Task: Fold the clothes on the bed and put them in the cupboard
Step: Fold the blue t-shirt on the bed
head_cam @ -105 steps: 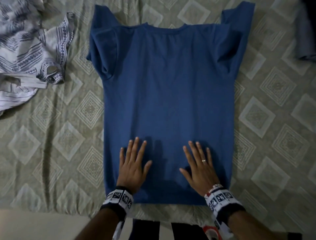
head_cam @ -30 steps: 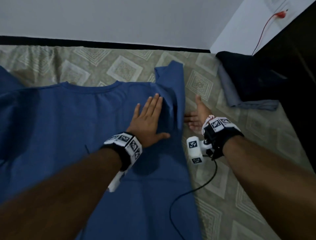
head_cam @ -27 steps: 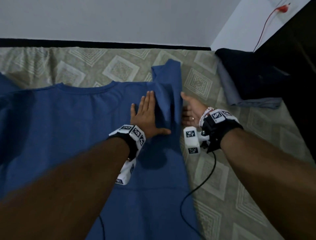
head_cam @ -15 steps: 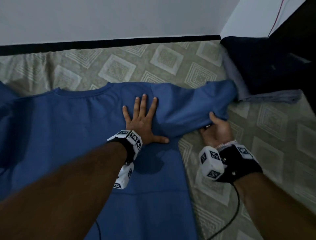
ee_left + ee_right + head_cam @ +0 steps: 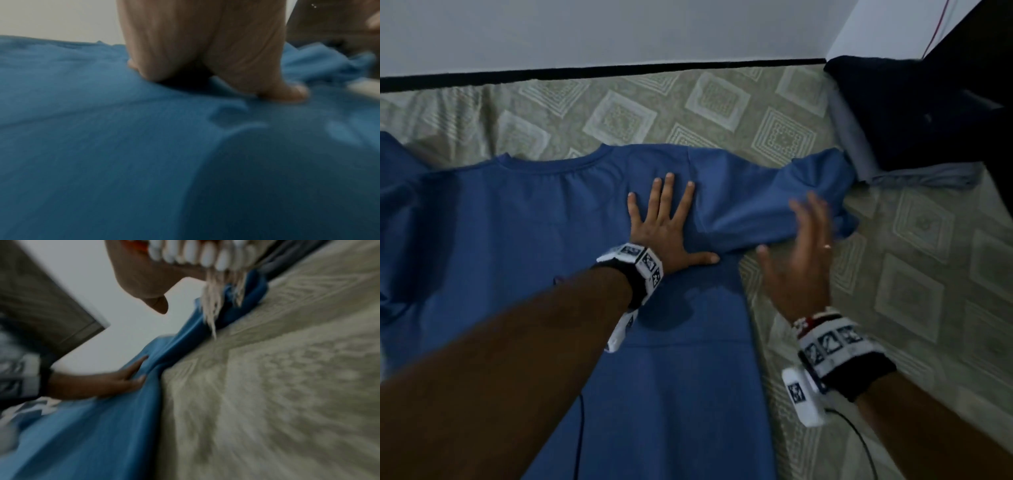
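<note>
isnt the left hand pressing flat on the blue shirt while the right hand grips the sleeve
Not quite. The left hand does press flat on the blue shirt, but the right hand grips nothing: in the head view its fingers are spread and open, over the edge of the sleeve, which lies stretched out on the bed.

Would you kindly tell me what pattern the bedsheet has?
Pale grey-green bedsheet with lighter diamond motifs, clearest in the head view.

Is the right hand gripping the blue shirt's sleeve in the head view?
No, the right hand hangs open with fingers spread, just short of the sleeve of the blue shirt, pinching nothing.
</note>
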